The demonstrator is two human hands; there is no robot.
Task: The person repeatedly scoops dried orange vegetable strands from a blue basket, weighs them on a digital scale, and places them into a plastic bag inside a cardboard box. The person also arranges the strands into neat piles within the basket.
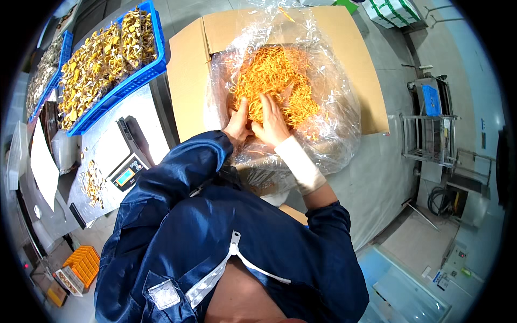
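Thin dried orange strands (pixel 270 74) fill a clear plastic bag (pixel 337 101) that lines an open cardboard box (pixel 190 80). My left hand (pixel 238 123) is at the near left of the strands, its edge towards me; its palm side is hidden, so whether it grips any cannot be told. Beside it, my right hand (pixel 273 121) rests on the strands with thumb and fingers apart. A white wrap (pixel 301 163) covers my right wrist and forearm. Transparent film also shows among the strands, but its shape is unclear.
Left of the box, a metal table holds a digital scale (pixel 128 169), loose brownish-yellow pieces (pixel 93 183) and a blue crate (pixel 162 60) of bagged dried yellow pieces (pixel 105 60). Another blue crate (pixel 66 48) stands farther left. A metal cart (pixel 430 137) is at the right.
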